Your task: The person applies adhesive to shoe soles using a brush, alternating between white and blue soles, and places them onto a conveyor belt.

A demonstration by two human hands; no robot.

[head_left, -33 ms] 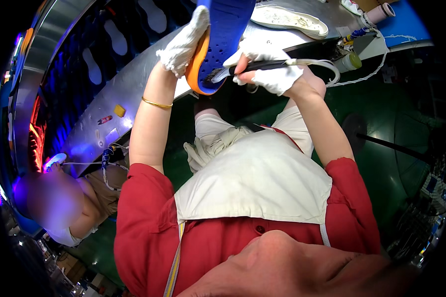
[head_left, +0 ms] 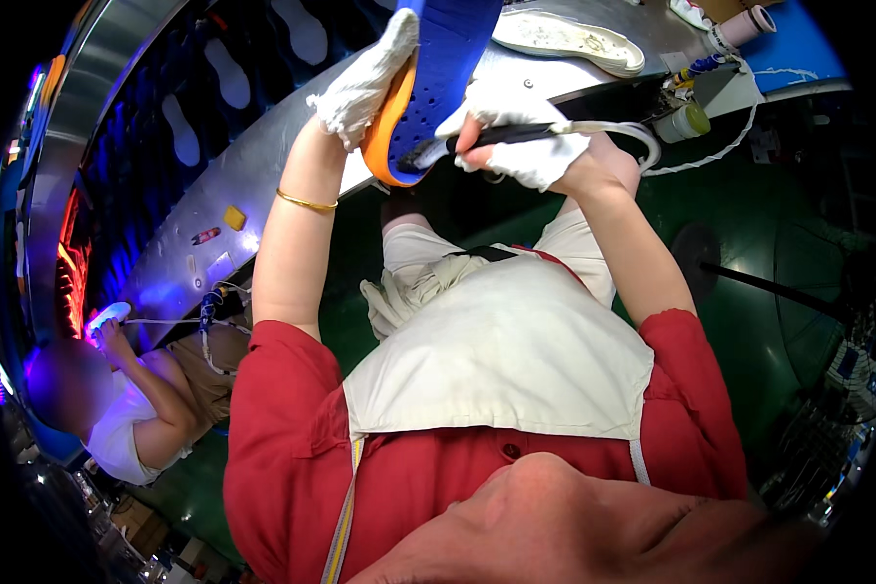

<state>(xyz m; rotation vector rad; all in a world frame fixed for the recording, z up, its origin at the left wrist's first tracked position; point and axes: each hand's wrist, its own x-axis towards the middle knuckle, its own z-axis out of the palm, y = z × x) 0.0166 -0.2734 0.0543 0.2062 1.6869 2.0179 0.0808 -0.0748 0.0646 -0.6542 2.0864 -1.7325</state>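
My left hand (head_left: 365,83), in a white glove, grips the edge of a shoe sole (head_left: 438,88) with a blue inner face and an orange rim. The sole is tilted up off the bench, its rounded end toward me, and its far end runs out of the picture. My gloved right hand (head_left: 530,141) is closed around a brush (head_left: 516,132) with a black handle and a pale tube at its rear. Dark bristles press on the blue face near the rounded end, beside small holes. Bare fingertips show through the right glove.
A pale sole (head_left: 569,41) lies on the metal bench (head_left: 292,146) beyond my right hand. Soles stand on a dark rack (head_left: 229,73) at left. A yellow block (head_left: 235,217) rests on the bench. A co-worker (head_left: 151,409) sits lower left. A green-lidded jar (head_left: 691,121) stands at right.
The brush and right hand have shifted slightly left, and the bristles look more spread against the sole. My left hand has moved a little to the right. The co-worker's arm is now more visible.
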